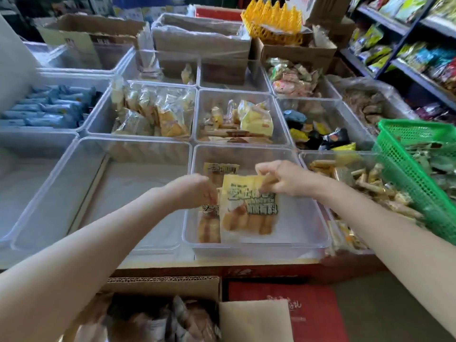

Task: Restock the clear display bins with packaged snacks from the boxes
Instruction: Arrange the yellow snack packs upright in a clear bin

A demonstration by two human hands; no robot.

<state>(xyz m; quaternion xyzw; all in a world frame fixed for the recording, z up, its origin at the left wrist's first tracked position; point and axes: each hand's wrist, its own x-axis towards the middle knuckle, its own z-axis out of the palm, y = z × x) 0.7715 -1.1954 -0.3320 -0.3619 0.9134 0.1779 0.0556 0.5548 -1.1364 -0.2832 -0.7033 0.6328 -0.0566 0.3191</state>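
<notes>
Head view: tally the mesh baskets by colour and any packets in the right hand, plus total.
Green mesh basket: 1
Yellow mesh basket: 1
Snack packet pinched by right hand: 1
Total: 3

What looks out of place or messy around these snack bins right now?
The green basket sits tilted across the right-hand bin of stick snacks instead of flat. The cardboard boxes at the back have ragged torn edges. Otherwise nothing looks spilled.
</notes>
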